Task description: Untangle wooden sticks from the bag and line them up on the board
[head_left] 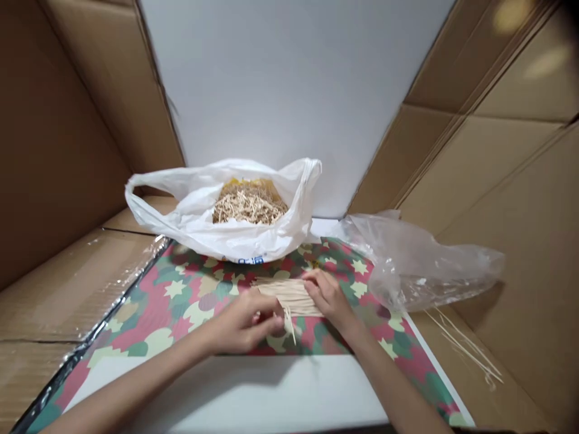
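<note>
A flat bundle of thin pale strips [295, 295] lies crosswise on the patterned sheet between my hands. My left hand [253, 319], at the bundle's near left side, is closed. A few short, pale strands [290, 325] hang at its fingertips, their ends pointing down. Curled over the right end of the bundle, my right hand [329, 296] presses and grips the strips with bent fingers. The hands hide both ends of the bundle in part. Behind it stands a white plastic bag [185, 232], its mouth spread, with short straw-coloured scraps [251, 204] inside.
A crumpled clear plastic bag [420, 265] lies at the right. Several loose strands [470, 349] rest on cardboard beyond the red-and-green sheet [154, 307]. Cardboard walls [511, 181] rise on both sides, with a white panel [289, 90] at the back. A white surface [235, 392] is nearest me.
</note>
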### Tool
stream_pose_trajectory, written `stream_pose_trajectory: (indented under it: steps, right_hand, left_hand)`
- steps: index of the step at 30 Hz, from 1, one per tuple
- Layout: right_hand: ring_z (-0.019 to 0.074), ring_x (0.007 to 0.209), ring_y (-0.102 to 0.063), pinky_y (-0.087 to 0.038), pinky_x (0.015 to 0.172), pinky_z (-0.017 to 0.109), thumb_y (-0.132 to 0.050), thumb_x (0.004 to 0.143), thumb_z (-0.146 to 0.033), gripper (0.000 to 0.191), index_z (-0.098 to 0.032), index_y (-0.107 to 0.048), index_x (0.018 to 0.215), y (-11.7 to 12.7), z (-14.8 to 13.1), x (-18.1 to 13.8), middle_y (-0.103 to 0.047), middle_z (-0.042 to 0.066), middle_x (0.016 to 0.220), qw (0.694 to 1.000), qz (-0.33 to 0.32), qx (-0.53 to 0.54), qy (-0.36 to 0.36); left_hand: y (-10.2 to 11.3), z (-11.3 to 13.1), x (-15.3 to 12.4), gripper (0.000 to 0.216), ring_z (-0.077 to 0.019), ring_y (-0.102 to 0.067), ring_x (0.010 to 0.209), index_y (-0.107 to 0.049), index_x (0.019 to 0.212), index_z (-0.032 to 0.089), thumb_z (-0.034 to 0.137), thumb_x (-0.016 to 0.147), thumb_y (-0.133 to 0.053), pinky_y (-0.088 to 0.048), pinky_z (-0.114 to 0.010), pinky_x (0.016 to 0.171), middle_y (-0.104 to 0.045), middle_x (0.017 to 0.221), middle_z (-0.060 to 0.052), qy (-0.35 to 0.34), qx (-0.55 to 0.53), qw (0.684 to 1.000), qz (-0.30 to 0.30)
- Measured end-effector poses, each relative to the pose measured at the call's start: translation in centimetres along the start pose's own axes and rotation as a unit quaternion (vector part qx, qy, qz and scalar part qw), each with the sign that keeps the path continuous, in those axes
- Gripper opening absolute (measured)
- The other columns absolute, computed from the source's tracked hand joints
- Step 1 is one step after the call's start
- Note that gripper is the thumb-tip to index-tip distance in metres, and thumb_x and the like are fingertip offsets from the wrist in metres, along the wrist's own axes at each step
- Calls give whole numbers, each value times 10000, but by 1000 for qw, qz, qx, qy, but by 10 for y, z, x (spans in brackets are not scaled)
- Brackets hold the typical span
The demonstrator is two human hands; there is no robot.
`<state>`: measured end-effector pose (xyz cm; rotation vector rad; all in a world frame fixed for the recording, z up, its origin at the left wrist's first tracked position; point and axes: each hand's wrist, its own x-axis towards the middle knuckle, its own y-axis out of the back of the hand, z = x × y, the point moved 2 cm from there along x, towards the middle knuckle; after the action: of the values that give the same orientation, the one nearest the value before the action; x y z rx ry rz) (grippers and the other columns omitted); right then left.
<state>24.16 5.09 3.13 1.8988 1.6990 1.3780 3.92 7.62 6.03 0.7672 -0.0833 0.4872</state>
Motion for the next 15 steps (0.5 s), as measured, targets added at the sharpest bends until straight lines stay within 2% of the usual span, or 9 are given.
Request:
stream_pose_trajectory:
  steps: [3, 5, 6, 7, 8, 9, 11, 13, 15]
  right_hand:
    - [173, 768, -543, -418, 724, 298, -361, 895, -241, 152, -197, -502, 858, -5, 1, 4, -572, 37, 789, 1000, -21, -12, 13]
    - [170, 745, -541, -424, 704, 296, -353, 895, -225, 159, -201, -493, 824, -8, 2, 6, -564, 28, 764, 999, -28, -18, 10]
    - [171, 744, -541, -427, 701, 298, -349, 895, -224, 161, -203, -486, 815, -9, 2, 6, -562, 27, 763, 999, -30, -18, 9]
    - [173, 746, -542, -430, 700, 300, -345, 896, -224, 160, -206, -482, 815, -11, 3, 6, -561, 26, 763, 999, -33, -18, 9]
    - [175, 748, -545, -434, 698, 303, -343, 896, -227, 156, -209, -478, 820, -11, 4, 7, -561, 25, 766, 999, -35, -18, 8]
    - [177, 751, -547, -437, 694, 304, -342, 896, -231, 152, -211, -474, 822, -12, 5, 7, -560, 25, 767, 999, -36, -17, 7]
    - [179, 750, -551, -444, 683, 306, -340, 895, -238, 148, -213, -467, 824, -13, 9, 7, -559, 24, 767, 999, -31, -14, -3]
    - [180, 744, -554, -450, 670, 307, -354, 890, -249, 129, -212, -464, 835, -12, 12, 7, -561, 26, 774, 1000, -21, -9, -19]
    - [180, 735, -555, -455, 665, 310, -387, 880, -265, 107, -207, -473, 852, -9, 9, 4, -563, 30, 786, 1000, -5, 4, -27]
  left_hand:
    - [2, 23, -2, 162, -111, -515, 546, -608, 796, 166, 235, 831, -466, -380, -200, 562, -615, 605, -34, -85, 64, 991, -82]
    - [17, 31, 8, 134, -110, -517, 542, -607, 802, 173, 218, 815, -481, -379, -201, 562, -611, 595, -27, -116, 100, 983, -103]
    - [30, 31, 18, 128, -114, -521, 551, -603, 788, 174, 217, 807, -484, -376, -210, 567, -614, 609, -28, -113, 123, 982, -87]
    - [48, 28, 30, 146, -119, -516, 549, -596, 764, 169, 235, 811, -475, -369, -219, 560, -613, 623, -35, -90, 144, 985, -39]
    - [69, 23, 44, 180, -126, -515, 545, -593, 790, 162, 265, 828, -451, -351, -225, 539, -612, 636, -45, -42, 176, 983, 42]
    - [91, 16, 58, 223, -137, -506, 531, -591, 860, 156, 322, 835, -445, -330, -239, 532, -601, 618, -47, 24, 229, 966, 118]
    - [130, 3, 79, 395, -175, -510, 562, -555, 1017, 128, 447, 796, -482, -292, -254, 526, -597, 630, -68, 120, 313, 920, 205]
    - [154, -7, 87, 485, -202, -520, 611, -533, 1067, 112, 503, 789, -459, -281, -264, 537, -604, 667, -88, 164, 342, 896, 229]
    - [159, -10, 79, 437, -198, -519, 621, -544, 1036, 122, 479, 808, -434, -284, -264, 546, -612, 704, -87, 157, 336, 900, 230]
